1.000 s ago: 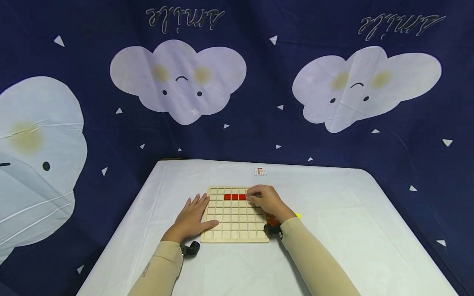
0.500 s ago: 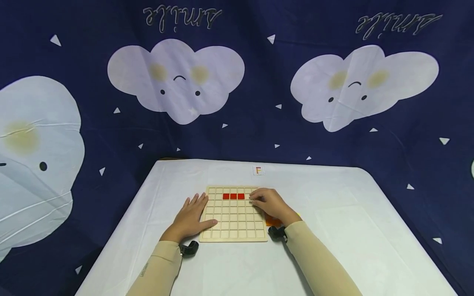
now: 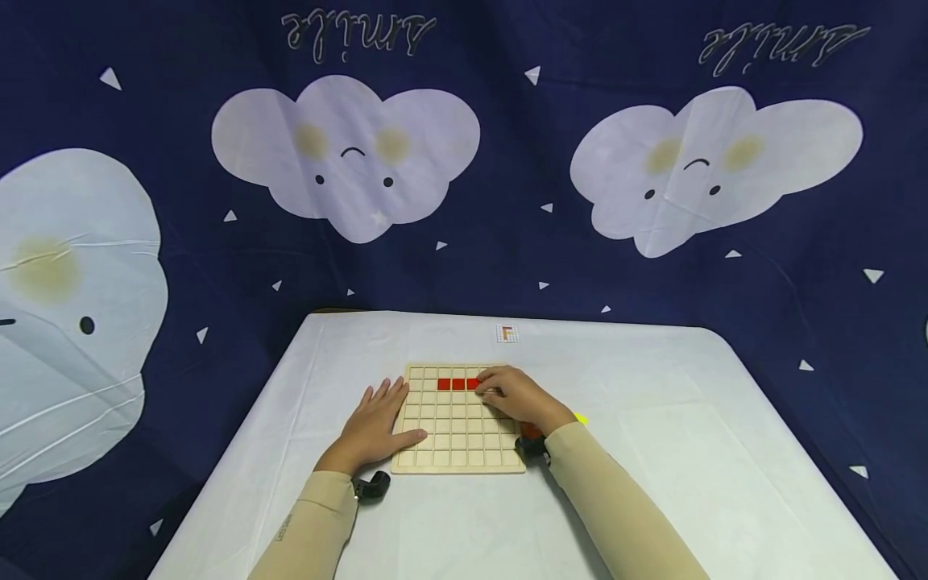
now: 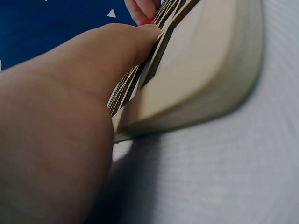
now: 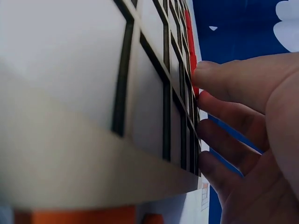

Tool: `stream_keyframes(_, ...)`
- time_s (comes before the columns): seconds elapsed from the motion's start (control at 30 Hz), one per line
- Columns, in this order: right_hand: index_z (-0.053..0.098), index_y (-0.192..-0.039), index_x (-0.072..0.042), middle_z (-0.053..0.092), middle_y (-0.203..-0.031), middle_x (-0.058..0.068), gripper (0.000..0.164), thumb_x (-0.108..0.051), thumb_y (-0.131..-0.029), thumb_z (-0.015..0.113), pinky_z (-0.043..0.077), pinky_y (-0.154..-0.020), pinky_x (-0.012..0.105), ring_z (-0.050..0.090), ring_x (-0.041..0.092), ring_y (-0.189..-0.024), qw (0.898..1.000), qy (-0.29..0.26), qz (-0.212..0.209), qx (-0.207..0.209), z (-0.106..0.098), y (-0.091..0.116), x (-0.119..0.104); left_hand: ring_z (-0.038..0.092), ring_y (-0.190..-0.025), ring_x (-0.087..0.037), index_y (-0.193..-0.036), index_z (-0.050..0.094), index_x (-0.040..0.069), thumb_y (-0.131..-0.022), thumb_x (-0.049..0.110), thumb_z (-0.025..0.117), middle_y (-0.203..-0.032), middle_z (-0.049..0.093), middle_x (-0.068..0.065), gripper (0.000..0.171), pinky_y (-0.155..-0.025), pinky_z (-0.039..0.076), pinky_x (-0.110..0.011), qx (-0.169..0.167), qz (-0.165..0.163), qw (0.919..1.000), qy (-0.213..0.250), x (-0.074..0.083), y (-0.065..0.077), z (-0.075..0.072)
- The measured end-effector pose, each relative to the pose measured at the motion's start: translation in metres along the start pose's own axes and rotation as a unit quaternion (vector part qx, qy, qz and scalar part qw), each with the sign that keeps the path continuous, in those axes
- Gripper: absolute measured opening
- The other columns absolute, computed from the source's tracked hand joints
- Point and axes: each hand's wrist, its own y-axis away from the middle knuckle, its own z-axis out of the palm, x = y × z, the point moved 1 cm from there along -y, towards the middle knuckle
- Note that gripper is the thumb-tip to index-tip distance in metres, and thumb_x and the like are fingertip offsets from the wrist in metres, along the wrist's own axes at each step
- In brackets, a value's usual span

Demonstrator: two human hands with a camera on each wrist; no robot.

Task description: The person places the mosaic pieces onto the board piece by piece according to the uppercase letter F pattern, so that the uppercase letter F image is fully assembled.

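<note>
In the head view, I see a wooden grid board point(image 3: 458, 427) square to the person on the white worktop point(image 3: 689, 451), probably so both hands can reach it. The left hand point(image 3: 373, 427) spreads straight fingers to its left edge and lays the thumb over the near cells, seemingly to keep it from sliding. Three red tiles point(image 3: 458, 384) sit side by side in the second row from the far edge, and the bent fingertips of the right hand point(image 3: 518, 393) meet the rightmost one. Beyond the board, apart from it, lies a small patterned card point(image 3: 507, 333), handy for a glance. Orange pieces point(image 3: 532, 431) show under the right wrist, presumably kept within easy reach.

The left wrist view shows that thumb crossing the rim onto the grid.

In the right wrist view, raised ridges divide the cells, likely holding tiles in line. Thumb and forefinger touch the red row's end; whether they pinch or merely nudge it, I can't say.
</note>
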Motion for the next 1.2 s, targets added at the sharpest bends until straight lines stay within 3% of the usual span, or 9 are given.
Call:
stream_keyframes(0.3,0.078,-0.125,-0.009,0.058,-0.148,0.01,0.023,-0.014,-0.105,0.069,0.038,-0.118,0.047,0.048,0.033,-0.142,1.0,0.0,0.008,0.0,0.002,0.001,0.0,0.01,-0.159,-0.033,-0.166,0.028,0.002,-0.092,0.074,0.063,-0.172,0.021,-0.012,0.109,-0.127,0.001,-0.051,-0.002,-0.004,1.0,-0.008,-0.001,-0.001,0.001)
stream_keyframes(0.47,0.078,-0.124,-0.01,0.062,-0.144,0.007,0.023,-0.017,-0.104,0.071,0.04,-0.117,0.047,0.052,0.031,-0.139,0.998,-0.043,0.021,0.039,0.001,0.005,0.005,0.012,-0.158,-0.036,-0.165,0.03,0.0,-0.092,0.072,0.064,-0.171,0.024,-0.015,0.108,-0.127,0.003,-0.053,0.006,0.002,1.0,0.001,0.0,0.0,0.0)
stream_keyframes(0.67,0.079,-0.119,-0.006,0.07,-0.131,0.006,0.02,-0.009,-0.1,0.075,0.052,-0.105,0.042,0.063,0.029,-0.125,0.989,-0.093,0.049,0.1,-0.007,0.015,0.014,0.015,-0.157,-0.039,-0.163,0.033,-0.001,-0.092,0.07,0.066,-0.17,0.026,-0.017,0.106,-0.126,0.006,-0.056,0.018,0.011,0.9998,0.003,0.0,0.0,0.0)
stream_keyframes(0.8,0.08,-0.114,-0.006,0.072,-0.123,0.004,0.017,-0.007,-0.098,0.077,0.053,-0.104,0.042,0.066,0.027,-0.119,0.984,-0.111,0.077,0.119,-0.014,0.025,0.021,0.014,-0.158,-0.037,-0.165,0.031,0.001,-0.092,0.071,0.065,-0.171,0.024,-0.015,0.107,-0.127,0.005,-0.054,0.014,0.006,0.9999,-0.001,-0.001,0.0,-0.001)
stream_keyframes(1.2,0.081,-0.112,-0.012,0.072,-0.123,0.002,0.02,-0.003,-0.095,0.078,0.053,-0.104,0.047,0.066,0.025,-0.117,0.985,-0.092,0.117,0.088,-0.021,0.061,0.038,0.011,-0.159,-0.035,-0.166,0.029,0.002,-0.092,0.073,0.063,-0.172,0.022,-0.013,0.108,-0.127,0.003,-0.052,0.005,-0.001,1.0,-0.005,-0.001,-0.001,0.0)
